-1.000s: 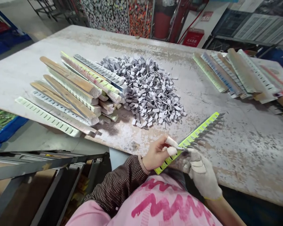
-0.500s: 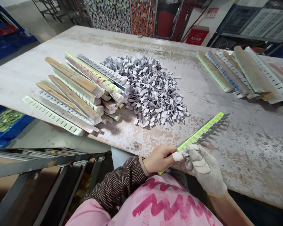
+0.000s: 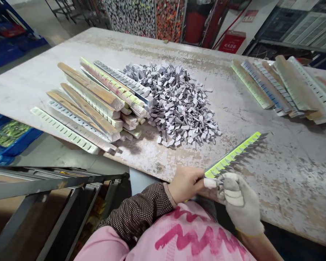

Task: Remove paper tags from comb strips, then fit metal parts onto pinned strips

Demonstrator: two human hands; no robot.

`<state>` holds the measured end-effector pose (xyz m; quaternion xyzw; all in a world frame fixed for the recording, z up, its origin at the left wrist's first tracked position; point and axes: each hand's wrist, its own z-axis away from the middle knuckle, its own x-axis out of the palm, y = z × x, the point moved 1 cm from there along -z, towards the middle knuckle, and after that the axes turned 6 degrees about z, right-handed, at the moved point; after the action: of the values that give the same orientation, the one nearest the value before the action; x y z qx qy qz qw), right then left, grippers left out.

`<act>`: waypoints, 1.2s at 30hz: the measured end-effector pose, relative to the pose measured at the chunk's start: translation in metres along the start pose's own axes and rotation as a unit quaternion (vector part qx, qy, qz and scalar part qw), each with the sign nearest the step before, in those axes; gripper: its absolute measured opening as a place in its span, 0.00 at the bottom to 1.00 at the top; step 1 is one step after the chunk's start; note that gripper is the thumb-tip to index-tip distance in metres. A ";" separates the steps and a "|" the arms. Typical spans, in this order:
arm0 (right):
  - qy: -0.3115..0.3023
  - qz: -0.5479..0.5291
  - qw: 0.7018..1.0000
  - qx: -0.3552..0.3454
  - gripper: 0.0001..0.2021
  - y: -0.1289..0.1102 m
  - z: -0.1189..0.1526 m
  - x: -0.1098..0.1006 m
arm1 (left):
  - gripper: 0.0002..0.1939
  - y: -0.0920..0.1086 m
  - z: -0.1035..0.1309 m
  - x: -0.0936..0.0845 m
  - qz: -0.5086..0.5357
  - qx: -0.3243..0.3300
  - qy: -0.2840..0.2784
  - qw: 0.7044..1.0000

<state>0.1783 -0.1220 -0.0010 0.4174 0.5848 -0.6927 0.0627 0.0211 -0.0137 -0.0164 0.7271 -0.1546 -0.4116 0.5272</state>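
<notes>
A bright yellow-green strip (image 3: pixel 233 155) with a row of small pieces along it slants over the table's near edge. My left hand (image 3: pixel 188 183), bare with white wrapping on the thumb, is closed around its lower end. Close beside it, my right hand (image 3: pixel 237 199), in a white glove, has its fingers bent together at the strip's lower part; whatever they pinch is hidden. Beyond my hands lies a heap of small grey-white pieces (image 3: pixel 182 105). To its left, several slotted strips (image 3: pixel 92 105) are stacked.
More slotted strips (image 3: pixel 290 87) lie at the right of the table (image 3: pixel 141 159). Blue crates (image 3: pixel 13 139) stand at the left below the table, and a metal rack (image 3: pixel 57 188) is near my left side. A red box (image 3: pixel 232 41) stands behind the table.
The view has shifted slightly, moving the table's contents a little to the right. My right hand has drawn slightly down and away from the strip. My left hand keeps its hold.
</notes>
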 end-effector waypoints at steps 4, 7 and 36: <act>-0.055 -0.066 0.995 0.044 0.20 0.003 0.007 0.012 | 0.20 -0.001 0.008 0.008 -0.034 0.098 -0.060 0.993; -0.103 -0.156 0.977 0.105 0.20 0.009 0.009 0.018 | 0.19 -0.005 0.008 0.012 -0.040 0.117 -0.101 0.987; 0.059 0.425 0.870 -0.244 0.24 0.045 -0.009 0.037 | 0.11 -0.063 -0.064 -0.017 0.253 -0.073 0.095 0.960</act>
<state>0.1851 -0.1137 -0.0589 0.6371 0.5042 -0.4082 0.4163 0.0463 0.0632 -0.0587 0.6595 -0.2524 -0.2042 0.6780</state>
